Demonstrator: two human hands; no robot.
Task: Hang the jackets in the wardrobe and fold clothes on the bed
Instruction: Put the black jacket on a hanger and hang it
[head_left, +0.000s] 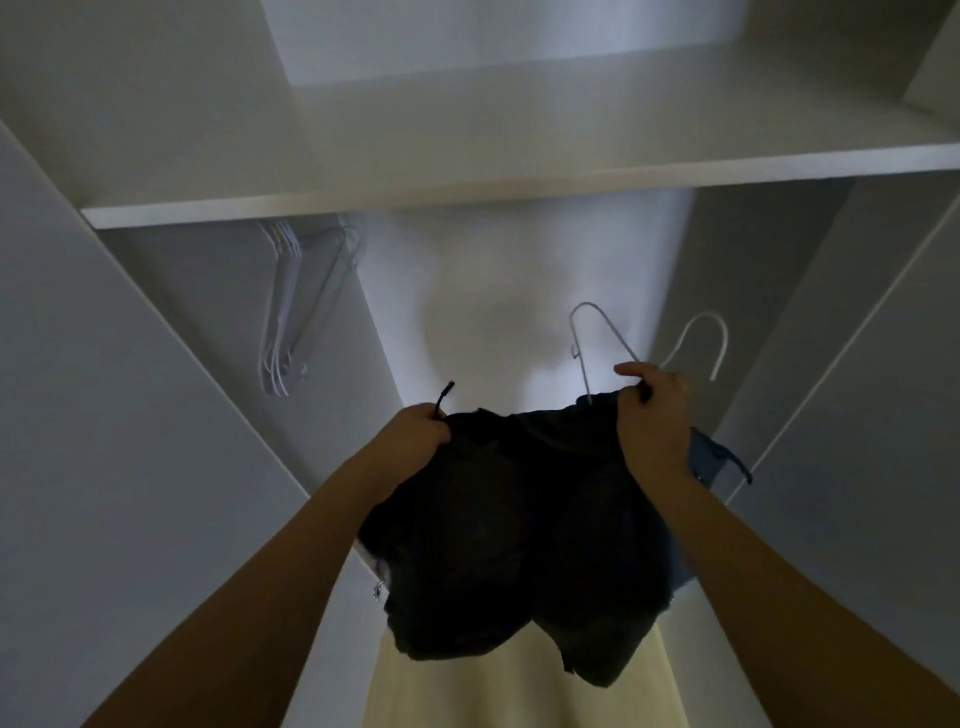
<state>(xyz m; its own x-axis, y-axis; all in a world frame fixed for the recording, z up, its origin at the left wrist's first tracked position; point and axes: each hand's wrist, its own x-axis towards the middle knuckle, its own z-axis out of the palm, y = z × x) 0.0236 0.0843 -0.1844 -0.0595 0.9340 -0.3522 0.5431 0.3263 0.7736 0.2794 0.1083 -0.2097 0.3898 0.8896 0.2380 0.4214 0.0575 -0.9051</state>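
Note:
A dark jacket (514, 545) hangs between my two hands in front of the open white wardrobe (519, 171). My left hand (415, 436) grips the jacket's left upper edge, with a black cord end sticking up from the fist. My right hand (652, 415) grips the jacket's right upper edge together with a grey wire hanger (597, 338), whose hook rises above the fist. A white hanger hook (709, 338) stands just right of that hand. Bluish fabric (717, 457) shows behind my right wrist.
Several empty white hangers (291, 312) hang at the left under the wardrobe shelf. The wardrobe doors (104, 415) stand open on both sides. A pale yellow cloth (467, 691) lies below the jacket.

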